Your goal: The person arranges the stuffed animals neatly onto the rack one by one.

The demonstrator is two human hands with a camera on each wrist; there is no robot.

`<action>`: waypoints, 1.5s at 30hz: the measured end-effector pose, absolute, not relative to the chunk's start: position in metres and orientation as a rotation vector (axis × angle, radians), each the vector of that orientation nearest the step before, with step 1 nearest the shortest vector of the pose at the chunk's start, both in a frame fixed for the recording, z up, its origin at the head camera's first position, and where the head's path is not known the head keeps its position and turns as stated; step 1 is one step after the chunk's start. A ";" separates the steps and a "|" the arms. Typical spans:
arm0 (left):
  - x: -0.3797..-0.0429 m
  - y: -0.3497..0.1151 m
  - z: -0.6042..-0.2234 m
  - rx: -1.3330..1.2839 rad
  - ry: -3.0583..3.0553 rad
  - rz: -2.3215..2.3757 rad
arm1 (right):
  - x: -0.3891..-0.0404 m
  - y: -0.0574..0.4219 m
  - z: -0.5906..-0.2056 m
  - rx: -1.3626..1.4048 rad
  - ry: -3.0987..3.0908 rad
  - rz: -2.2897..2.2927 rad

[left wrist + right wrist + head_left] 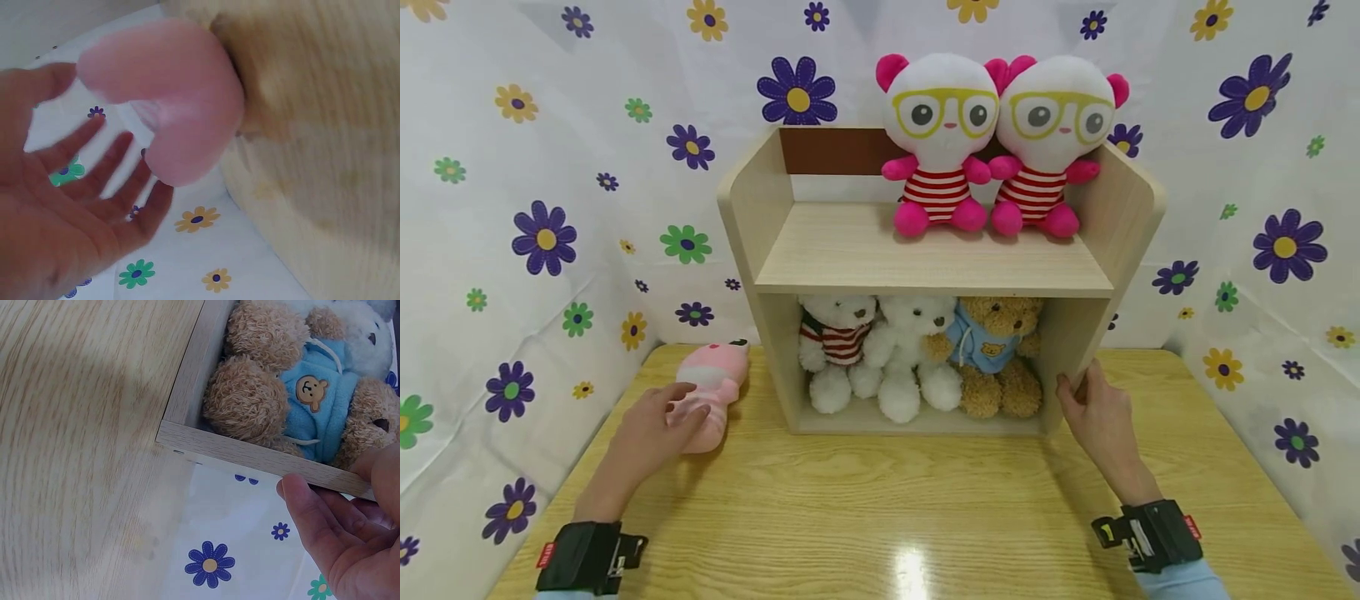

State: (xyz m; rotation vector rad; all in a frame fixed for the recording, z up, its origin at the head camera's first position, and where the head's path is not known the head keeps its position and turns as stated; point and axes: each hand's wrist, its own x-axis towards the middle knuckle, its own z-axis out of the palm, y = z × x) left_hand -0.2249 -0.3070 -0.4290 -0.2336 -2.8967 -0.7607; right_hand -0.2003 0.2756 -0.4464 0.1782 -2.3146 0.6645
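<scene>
At the left of the table a pink plush toy [717,402] leans back with its head away from me. My left hand [643,433] is at its left side, fingers spread and only lightly bent. In the left wrist view the thumb and a lower fingertip reach the pink plush's rounded limbs [187,81], and the palm stays apart from it. A light wooden shelf [925,267] stands in the middle. My right hand [1103,417] grips the lower front edge of its right side panel, thumb on the inner side and fingers outside, clearer in the right wrist view.
Two white-and-pink plush pandas [940,117] with yellow glasses sit on the upper shelf, towards the right. Below sit a white bear in a striped top [838,342], a plain white bear [902,358] and a brown bear in a blue hoodie [996,350]. Flowered cloth [587,167] surrounds the wooden table [850,508].
</scene>
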 end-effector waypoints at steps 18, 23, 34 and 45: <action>-0.246 -0.296 -0.416 0.104 -3.214 -0.726 | -0.198 0.275 -0.446 0.140 -2.340 0.704; -0.248 -0.295 -0.417 0.149 -3.206 -0.803 | -0.197 0.274 -0.445 0.136 -2.332 0.710; -0.251 -0.290 -0.421 0.269 -3.167 -0.832 | -0.198 0.276 -0.446 0.151 -2.323 0.692; -0.255 -0.288 -0.421 0.243 -3.175 -0.665 | -0.199 0.276 -0.446 0.140 -2.340 0.721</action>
